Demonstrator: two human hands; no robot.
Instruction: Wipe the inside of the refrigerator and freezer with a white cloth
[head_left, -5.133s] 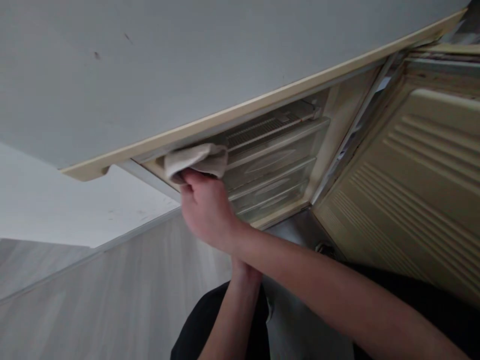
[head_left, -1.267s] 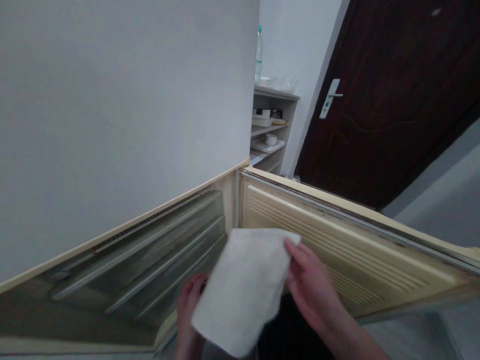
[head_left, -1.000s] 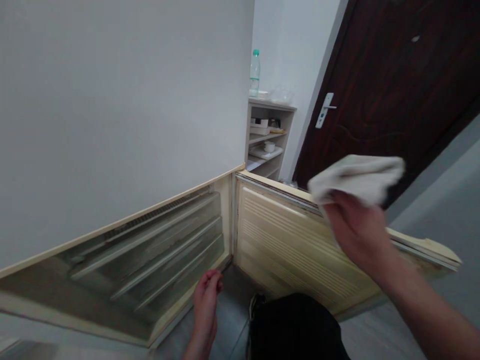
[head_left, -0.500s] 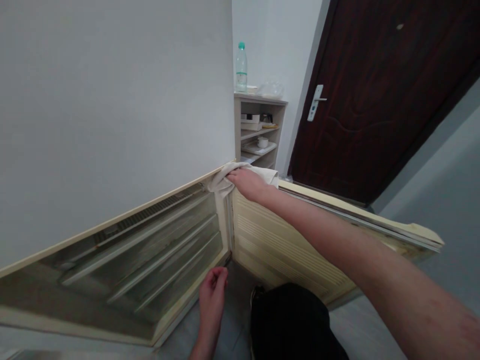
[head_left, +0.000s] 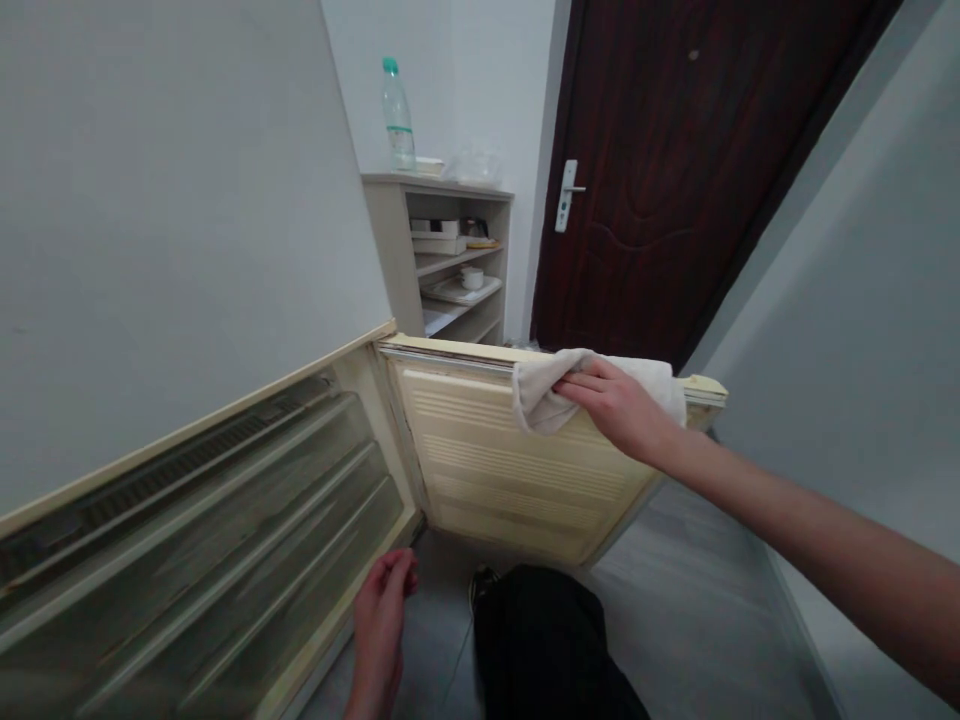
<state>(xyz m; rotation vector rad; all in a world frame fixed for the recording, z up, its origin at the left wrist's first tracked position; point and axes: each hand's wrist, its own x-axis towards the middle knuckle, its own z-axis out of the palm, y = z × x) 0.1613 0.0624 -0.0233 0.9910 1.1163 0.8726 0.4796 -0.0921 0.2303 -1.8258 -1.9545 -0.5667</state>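
Well, here's the lower compartment (head_left: 369, 385) wide open, drawers (head_left: 225, 520) stacked inside; its cream ribbed door (head_left: 517, 460) stands out beyond the knee, inner face showing; a grey shelving unit (head_left: 390, 235) rises behind; over the door's top edge drapes the white cloth (head_left: 538, 400); the right hand (head_left: 619, 405), fingers together and lightly bent, grips it there; the left hand (head_left: 382, 600), loosely curled on itself, hangs near the drawers.

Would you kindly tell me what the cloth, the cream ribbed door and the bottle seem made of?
Cloth: matte fabric, judging by its soft folds; fibre unclear. Cream ribbed door: probably moulded plastic inside, smooth-looking, given the raised ridges. Bottle: clear, likely plastic, being see-through; glass remains possible.
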